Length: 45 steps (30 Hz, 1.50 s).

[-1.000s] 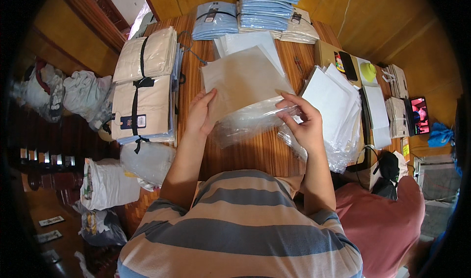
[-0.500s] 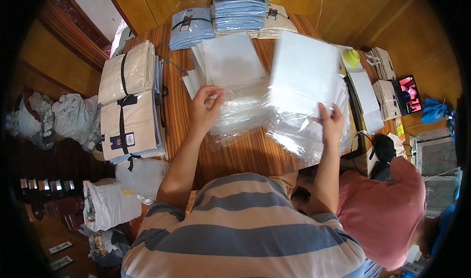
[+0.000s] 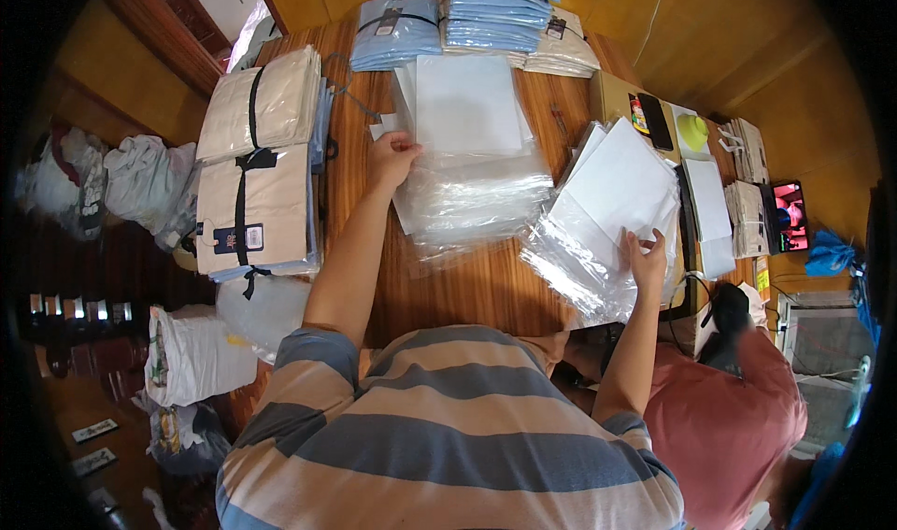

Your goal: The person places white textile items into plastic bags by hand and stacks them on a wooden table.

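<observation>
Two piles of clear plastic bags with white sheets inside lie on the wooden table. The left pile [image 3: 481,189] has a bright white sheet [image 3: 467,105] showing at its far end. My left hand [image 3: 396,161] is at that pile's left edge, its fingers curled and pinching the rim of a bag. On the right pile [image 3: 584,264] lies a tilted bag with a white sheet [image 3: 621,179] in it. My right hand [image 3: 647,254] pinches the near part of this bag between thumb and fingers.
Bundles of beige packed cloth [image 3: 252,203] tied with black straps stand at the left. Light-blue packed bundles [image 3: 495,21] are stacked at the far edge. A phone [image 3: 657,121] and a yellow-green object [image 3: 691,130] lie at the right. A person in a pinkish-red shirt [image 3: 715,399] sits close on my right.
My right hand has brought the bag with the white sheet down onto the right pile. My left hand has moved up to the left pile's edge. The view has shifted slightly.
</observation>
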Each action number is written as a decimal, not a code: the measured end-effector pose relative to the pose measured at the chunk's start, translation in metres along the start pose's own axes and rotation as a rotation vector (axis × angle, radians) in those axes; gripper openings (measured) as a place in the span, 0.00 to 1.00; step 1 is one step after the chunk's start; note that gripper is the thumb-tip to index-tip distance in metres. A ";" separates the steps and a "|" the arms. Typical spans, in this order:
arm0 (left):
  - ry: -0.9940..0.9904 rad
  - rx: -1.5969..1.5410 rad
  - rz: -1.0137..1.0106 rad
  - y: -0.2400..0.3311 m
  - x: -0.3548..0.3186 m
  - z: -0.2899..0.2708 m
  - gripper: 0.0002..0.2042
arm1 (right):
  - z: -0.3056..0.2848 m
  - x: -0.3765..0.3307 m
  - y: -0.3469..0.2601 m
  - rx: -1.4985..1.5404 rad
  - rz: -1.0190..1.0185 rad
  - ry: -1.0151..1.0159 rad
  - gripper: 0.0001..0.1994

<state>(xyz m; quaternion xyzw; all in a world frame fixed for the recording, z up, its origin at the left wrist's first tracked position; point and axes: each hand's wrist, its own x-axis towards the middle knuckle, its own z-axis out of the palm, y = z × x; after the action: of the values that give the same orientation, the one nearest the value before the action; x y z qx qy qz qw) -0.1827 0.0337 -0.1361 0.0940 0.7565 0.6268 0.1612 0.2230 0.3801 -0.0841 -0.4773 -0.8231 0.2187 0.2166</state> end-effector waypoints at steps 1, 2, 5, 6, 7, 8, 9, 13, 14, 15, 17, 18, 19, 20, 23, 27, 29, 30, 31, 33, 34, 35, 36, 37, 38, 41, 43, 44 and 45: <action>-0.059 -0.087 -0.060 -0.003 0.003 -0.009 0.25 | 0.001 -0.002 0.000 -0.016 -0.037 0.009 0.38; -0.115 -0.175 -0.120 -0.007 0.004 -0.018 0.24 | 0.001 -0.003 -0.001 -0.016 -0.032 0.013 0.38; -0.046 -0.175 -0.130 -0.015 -0.008 -0.034 0.22 | 0.002 -0.011 -0.007 -0.005 -0.004 0.026 0.38; -0.015 -0.175 -0.129 -0.018 -0.016 -0.038 0.22 | 0.002 -0.015 -0.009 0.008 0.009 0.031 0.37; 0.013 -0.176 -0.124 -0.019 -0.025 -0.040 0.22 | 0.000 -0.018 -0.011 0.020 0.022 0.039 0.37; 0.039 -0.185 -0.108 -0.011 -0.028 -0.039 0.22 | 0.001 -0.017 -0.006 0.012 0.018 0.043 0.36; 0.029 -0.190 -0.147 -0.003 -0.029 -0.032 0.22 | 0.002 -0.019 -0.001 0.003 0.014 0.048 0.36; 0.027 -0.095 -0.182 0.030 -0.025 -0.006 0.24 | 0.005 -0.018 0.007 -0.063 -0.097 0.149 0.33; 0.026 -0.093 -0.154 0.032 -0.019 -0.004 0.25 | 0.003 -0.019 0.005 -0.115 -0.161 0.212 0.31; 0.024 -0.091 -0.127 0.034 -0.015 -0.002 0.26 | 0.003 -0.021 0.003 -0.166 -0.223 0.276 0.30; 0.048 0.085 -0.080 0.023 -0.001 -0.002 0.28 | 0.000 -0.022 -0.025 -0.165 -0.368 0.347 0.25; 0.067 0.175 -0.062 0.016 0.004 -0.005 0.29 | 0.000 -0.023 -0.047 -0.113 -0.449 0.345 0.23; 0.097 0.290 -0.009 0.015 0.004 0.000 0.29 | -0.002 -0.026 -0.068 -0.074 -0.517 0.348 0.21; 0.124 0.408 0.047 0.019 0.001 0.008 0.30 | 0.005 -0.024 -0.090 0.132 -0.474 0.258 0.16; 0.194 0.356 0.033 0.031 -0.013 0.023 0.31 | 0.040 0.008 -0.160 0.371 -0.469 -0.097 0.18; 0.287 0.119 0.062 0.023 -0.020 0.032 0.34 | 0.130 0.070 -0.223 0.334 -0.264 -0.356 0.38; 0.232 0.141 0.008 0.024 -0.019 0.037 0.34 | 0.173 0.088 -0.223 0.249 -0.231 -0.456 0.42; 0.158 0.119 -0.013 0.032 -0.018 0.049 0.35 | 0.197 0.103 -0.203 0.223 -0.207 -0.542 0.42; 0.098 0.103 -0.044 0.035 -0.018 0.054 0.35 | 0.213 0.113 -0.195 0.200 -0.189 -0.646 0.43; 0.136 0.128 -0.073 0.030 -0.023 0.029 0.34 | 0.212 0.074 -0.238 0.088 -0.202 -0.532 0.41; 0.124 0.110 -0.071 0.024 -0.023 0.018 0.33 | 0.198 0.053 -0.256 0.026 -0.205 -0.461 0.40; 0.091 0.089 -0.064 0.018 -0.021 0.014 0.32 | 0.188 0.045 -0.261 0.064 -0.206 -0.487 0.39; 0.089 0.050 -0.076 0.004 -0.015 0.008 0.31 | 0.181 0.036 -0.264 0.104 -0.209 -0.518 0.39; 0.092 0.010 -0.088 -0.015 -0.004 -0.002 0.31 | 0.177 0.030 -0.271 0.146 -0.216 -0.552 0.39; 0.078 -0.024 -0.099 -0.019 0.003 -0.007 0.30 | 0.176 0.026 -0.274 0.150 -0.209 -0.568 0.37; -0.040 -0.041 -0.100 -0.008 0.013 -0.035 0.31 | 0.187 0.019 -0.278 0.193 -0.191 -0.584 0.34; 0.008 0.083 -0.025 -0.022 0.021 -0.040 0.33 | 0.210 0.018 -0.273 0.246 -0.192 -0.560 0.32; -0.018 0.073 -0.006 -0.006 0.013 -0.037 0.33 | 0.213 0.017 -0.267 0.261 -0.201 -0.524 0.32; -0.029 0.063 0.018 0.007 0.006 -0.037 0.34 | 0.213 0.013 -0.268 0.281 -0.223 -0.492 0.32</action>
<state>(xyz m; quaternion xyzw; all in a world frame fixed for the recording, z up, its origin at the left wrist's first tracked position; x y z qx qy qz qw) -0.2024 0.0031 -0.1243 0.1150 0.7727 0.6025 0.1634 -0.0885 0.2385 -0.1025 -0.2818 -0.8599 0.4145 0.0973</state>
